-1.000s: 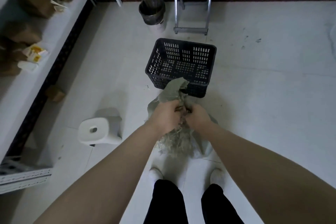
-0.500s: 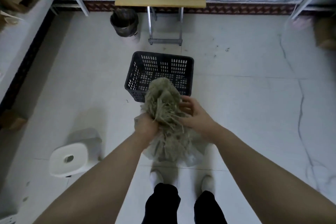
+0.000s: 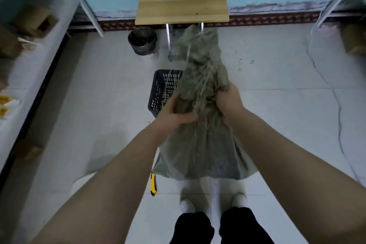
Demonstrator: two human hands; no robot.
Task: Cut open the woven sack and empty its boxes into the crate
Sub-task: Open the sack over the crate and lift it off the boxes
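My left hand point(image 3: 174, 114) is clenched on the near-left side of the woven sack point(image 3: 200, 140), thumb across the frayed fibres, and my right hand point(image 3: 227, 101) grips the same bunched waist from the other side, fingers buried in the cloth. Between them the sack is lifted off the floor, its long axis running straight away from me: one end spreads out above my feet, the other rises beyond my hands and flops over the crate point(image 3: 158, 93). Which end is the cut mouth I cannot tell (the weave is blurred and ragged everywhere). No boxes show. The crate sits just past my hands, mostly hidden behind the sack, its open left corner nearer my left hand. I judge that emptying depends on swinging the open end down over that crate. A yellow cutter point(image 3: 153, 184) lies on the floor near the sack's close-left corner.
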